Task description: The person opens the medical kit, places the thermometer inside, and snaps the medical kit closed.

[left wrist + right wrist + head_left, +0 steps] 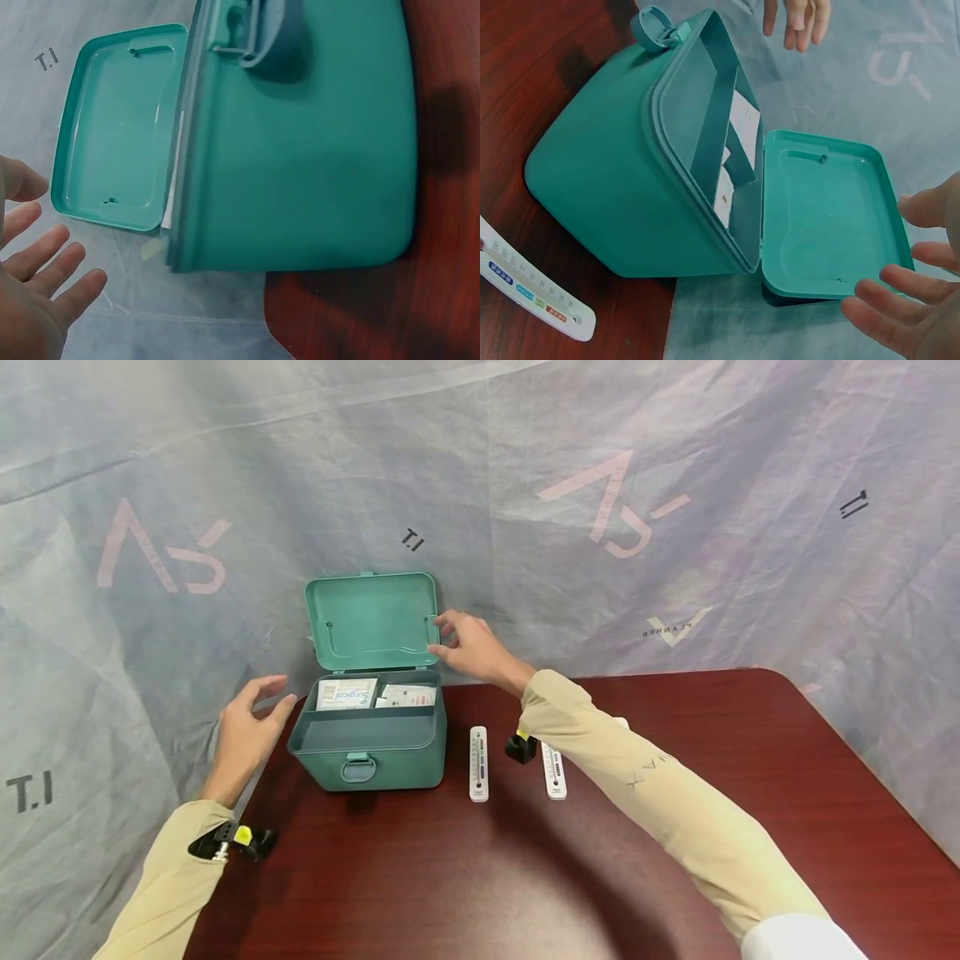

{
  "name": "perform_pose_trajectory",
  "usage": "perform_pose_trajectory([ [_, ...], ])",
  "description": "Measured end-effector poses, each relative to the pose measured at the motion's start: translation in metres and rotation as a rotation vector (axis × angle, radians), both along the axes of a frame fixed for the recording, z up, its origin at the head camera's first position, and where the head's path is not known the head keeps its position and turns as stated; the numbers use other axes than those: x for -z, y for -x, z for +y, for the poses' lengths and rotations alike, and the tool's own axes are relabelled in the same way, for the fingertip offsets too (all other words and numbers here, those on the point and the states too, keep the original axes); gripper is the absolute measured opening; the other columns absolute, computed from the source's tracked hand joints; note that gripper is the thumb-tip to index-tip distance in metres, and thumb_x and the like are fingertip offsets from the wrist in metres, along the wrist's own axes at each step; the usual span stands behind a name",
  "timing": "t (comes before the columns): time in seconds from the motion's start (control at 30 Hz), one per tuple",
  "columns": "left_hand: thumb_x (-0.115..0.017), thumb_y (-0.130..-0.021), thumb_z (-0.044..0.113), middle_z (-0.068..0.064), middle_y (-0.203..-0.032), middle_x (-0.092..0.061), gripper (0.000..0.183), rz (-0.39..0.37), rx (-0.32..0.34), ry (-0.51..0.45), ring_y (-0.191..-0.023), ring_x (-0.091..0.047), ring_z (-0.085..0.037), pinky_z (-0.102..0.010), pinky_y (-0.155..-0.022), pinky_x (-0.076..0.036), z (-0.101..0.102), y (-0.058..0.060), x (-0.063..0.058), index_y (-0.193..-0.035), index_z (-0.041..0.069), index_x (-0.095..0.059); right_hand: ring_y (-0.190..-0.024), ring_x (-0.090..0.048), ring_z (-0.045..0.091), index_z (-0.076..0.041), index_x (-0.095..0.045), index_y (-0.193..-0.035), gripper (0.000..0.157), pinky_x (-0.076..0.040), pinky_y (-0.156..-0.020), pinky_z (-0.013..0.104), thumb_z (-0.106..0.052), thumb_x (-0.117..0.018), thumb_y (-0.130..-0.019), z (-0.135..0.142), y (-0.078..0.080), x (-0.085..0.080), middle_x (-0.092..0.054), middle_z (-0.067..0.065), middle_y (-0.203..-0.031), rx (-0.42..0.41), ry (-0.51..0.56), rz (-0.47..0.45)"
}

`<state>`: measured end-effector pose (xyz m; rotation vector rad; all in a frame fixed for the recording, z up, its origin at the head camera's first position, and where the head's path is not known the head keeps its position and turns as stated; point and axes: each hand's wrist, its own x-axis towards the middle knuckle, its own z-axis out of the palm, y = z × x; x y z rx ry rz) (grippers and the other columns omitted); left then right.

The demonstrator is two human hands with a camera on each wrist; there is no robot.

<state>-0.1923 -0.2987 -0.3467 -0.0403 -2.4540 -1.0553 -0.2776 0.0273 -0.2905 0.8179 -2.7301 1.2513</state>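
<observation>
A green storage box (390,767) stands on the table with its lid (371,618) raised and leaning back. Inside its divided grey tray (367,732) lie a white box marked "Surgical" (347,694) and a white printed packet (406,696). My right hand (474,647) is beside the lid's right edge, fingers spread and slightly bent; in the right wrist view its fingers (885,304) appear near the lid, and contact is unclear. Off the box's left side, my left hand (251,727) hovers with thumb and fingers apart, holding nothing.
Two white thermometers lie right of the box: one thermometer (478,764) close to it, the other thermometer (554,772) partly hidden under my right forearm. A grey printed cloth (480,485) hangs behind the dark red table (420,877). The table's left edge runs beneath my left arm.
</observation>
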Motion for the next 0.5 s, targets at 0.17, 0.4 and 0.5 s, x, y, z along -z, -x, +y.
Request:
perform_pose_trajectory([
  [0.17, -0.06, -0.094, 0.028, -0.013, -0.124, -0.058, 0.039, -0.007, -0.014, -0.027, -0.114, -0.054, -0.03, -0.031, -0.088, -0.046, -0.006, -0.009, 0.01, -0.128, 0.008, -0.057, -0.098, -0.058, 0.022, -0.003, -0.053, -0.128, 0.04, -0.048, -0.081, 0.032, -0.019, -0.063, -0.092, 0.002, -0.006, 0.005, -0.057, 0.013, -0.117, 0.015, 0.024, 0.016],
  [0.4, -0.062, -0.092, 0.031, -0.011, -0.125, -0.057, 0.041, -0.042, -0.065, -0.059, -0.109, -0.058, -0.019, -0.015, -0.083, -0.045, -0.012, -0.019, 0.024, -0.128, 0.012, -0.058, -0.099, -0.058, 0.023, -0.005, -0.054, -0.125, 0.038, -0.048, -0.082, 0.032, -0.021, -0.063, -0.092, 0.003, -0.016, 0.008, -0.057, 0.011, -0.114, 0.008, 0.044, 0.003],
  [0.5, -0.064, -0.091, 0.031, -0.01, -0.124, -0.058, 0.041, -0.042, -0.079, -0.046, -0.101, -0.058, -0.004, -0.017, -0.083, -0.047, -0.015, -0.021, 0.029, -0.128, 0.013, -0.058, -0.098, -0.058, 0.021, -0.005, -0.054, -0.124, 0.037, -0.048, -0.082, 0.032, -0.021, -0.063, -0.092, 0.003, -0.019, 0.009, -0.058, 0.01, -0.114, 0.01, 0.045, 0.01],
])
